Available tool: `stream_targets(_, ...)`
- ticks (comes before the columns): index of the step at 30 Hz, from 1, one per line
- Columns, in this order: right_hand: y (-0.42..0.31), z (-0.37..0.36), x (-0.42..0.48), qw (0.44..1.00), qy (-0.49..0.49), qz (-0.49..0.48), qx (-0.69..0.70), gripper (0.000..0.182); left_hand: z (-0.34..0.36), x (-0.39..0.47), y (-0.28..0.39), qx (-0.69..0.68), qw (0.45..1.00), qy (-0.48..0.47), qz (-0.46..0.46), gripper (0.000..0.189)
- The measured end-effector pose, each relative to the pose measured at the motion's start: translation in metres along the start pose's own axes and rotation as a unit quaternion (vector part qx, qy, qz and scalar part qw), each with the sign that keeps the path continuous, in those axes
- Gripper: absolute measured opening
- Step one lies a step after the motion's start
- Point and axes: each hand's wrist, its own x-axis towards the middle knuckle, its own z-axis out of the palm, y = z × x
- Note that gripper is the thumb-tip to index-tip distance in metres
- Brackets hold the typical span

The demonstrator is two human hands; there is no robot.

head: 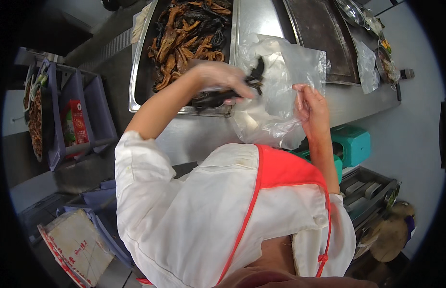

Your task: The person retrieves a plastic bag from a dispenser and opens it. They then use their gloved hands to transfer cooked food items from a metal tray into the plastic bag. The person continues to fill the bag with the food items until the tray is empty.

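My left hand (226,81), blurred by motion, grips dark, nearly black meat pieces (257,73) that look like poultry parts. It is over the right edge of a deep metal tray (135,81). Brown and black cooked meat pieces (187,34) are heaped in that tray. My right hand (311,106) pinches the right side of a clear plastic bag (280,79). The bag rests on the steel counter, spread out beside the tray. Some of the held pieces are in front of the bag; whether any are inside it I cannot tell.
A second, shallow dark tray (323,36) lies at the back right of the steel counter (205,131). Purple crates (70,84), one with a red box (77,120), stand left. Teal plastic containers (352,144) sit below the counter on the right. A carton (79,244) is lower left.
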Motion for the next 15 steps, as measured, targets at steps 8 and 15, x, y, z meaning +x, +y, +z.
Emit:
stream_targets(8,0.008,0.007,-0.014,1.0,-0.005,0.001,-0.025,0.024,0.022,0.237,-0.043,-0.285,0.952,0.081,0.08,0.024)
stream_targets(15,-0.011,-0.005,-0.021,0.995,0.051,-0.056,0.062,0.022,0.045,0.13,0.002,0.302,0.936,0.119,0.139,0.047)
